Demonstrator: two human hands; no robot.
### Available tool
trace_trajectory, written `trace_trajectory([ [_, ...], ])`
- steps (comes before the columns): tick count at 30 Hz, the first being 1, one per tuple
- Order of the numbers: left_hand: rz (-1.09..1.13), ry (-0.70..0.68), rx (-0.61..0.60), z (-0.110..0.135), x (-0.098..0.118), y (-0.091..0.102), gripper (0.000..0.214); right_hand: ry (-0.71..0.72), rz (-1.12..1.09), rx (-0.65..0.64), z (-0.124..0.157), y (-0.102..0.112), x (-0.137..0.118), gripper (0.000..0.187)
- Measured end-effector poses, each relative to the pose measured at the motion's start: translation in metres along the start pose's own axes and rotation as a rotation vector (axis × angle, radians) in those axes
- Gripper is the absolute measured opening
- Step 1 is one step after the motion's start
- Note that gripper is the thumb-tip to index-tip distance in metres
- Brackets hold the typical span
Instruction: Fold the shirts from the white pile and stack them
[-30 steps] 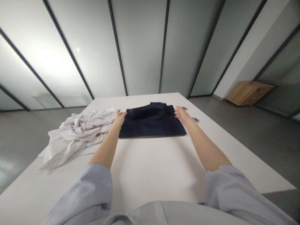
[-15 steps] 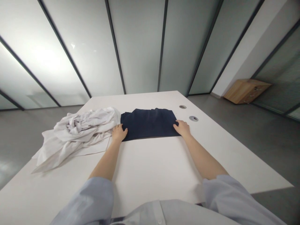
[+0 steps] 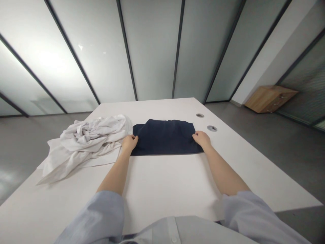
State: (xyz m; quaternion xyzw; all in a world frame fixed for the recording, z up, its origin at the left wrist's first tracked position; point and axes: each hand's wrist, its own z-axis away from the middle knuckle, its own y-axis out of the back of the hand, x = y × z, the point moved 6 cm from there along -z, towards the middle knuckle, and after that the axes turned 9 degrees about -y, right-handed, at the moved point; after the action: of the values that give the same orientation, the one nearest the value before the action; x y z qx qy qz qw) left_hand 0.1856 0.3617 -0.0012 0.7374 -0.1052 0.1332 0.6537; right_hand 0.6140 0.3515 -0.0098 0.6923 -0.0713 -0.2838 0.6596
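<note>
A dark navy piece of folded cloth (image 3: 166,138) lies flat across the middle of the table, its far edge uneven and its near edge straight. What garment it is, I cannot tell. My left hand (image 3: 129,142) pinches its left edge between thumb and fingers. On the opposite side my right hand (image 3: 202,138) grips the right edge in the same way. Close beside my left hand is a crumpled heap of white cloth (image 3: 91,135), with one corner trailing toward the table's left edge.
The white table (image 3: 167,189) narrows away from me toward a frosted glass partition (image 3: 154,51). Two round cable holes, a far one (image 3: 200,115) and a near one (image 3: 212,128), sit right of the navy cloth. A wooden cabinet (image 3: 269,98) stands on the floor at right.
Both hands have closed from looser, spread fingers into pinches on the side edges. The navy cloth looks slightly wider and its near edge lies a little closer to me.
</note>
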Motion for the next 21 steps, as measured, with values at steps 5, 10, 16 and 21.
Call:
trace_trajectory([
  [5, -0.031, -0.01, -0.081, -0.003, -0.003, 0.0, 0.032, -0.015, 0.031, 0.096, 0.004, 0.008, 0.002, 0.031],
  [10, -0.053, -0.046, -0.024, -0.021, -0.005, -0.002, 0.054, 0.243, -0.023, 0.377, 0.025, 0.019, -0.025, 0.036],
  [16, 0.057, -0.045, -0.055, -0.069, -0.003, -0.009, 0.048, 0.472, -0.084, 0.339, 0.044, 0.009, -0.055, 0.031],
  [21, 0.092, 0.044, -0.088, -0.098, -0.006, -0.018, 0.031, 0.454, -0.067, 0.314, 0.04, 0.004, -0.05, 0.029],
])
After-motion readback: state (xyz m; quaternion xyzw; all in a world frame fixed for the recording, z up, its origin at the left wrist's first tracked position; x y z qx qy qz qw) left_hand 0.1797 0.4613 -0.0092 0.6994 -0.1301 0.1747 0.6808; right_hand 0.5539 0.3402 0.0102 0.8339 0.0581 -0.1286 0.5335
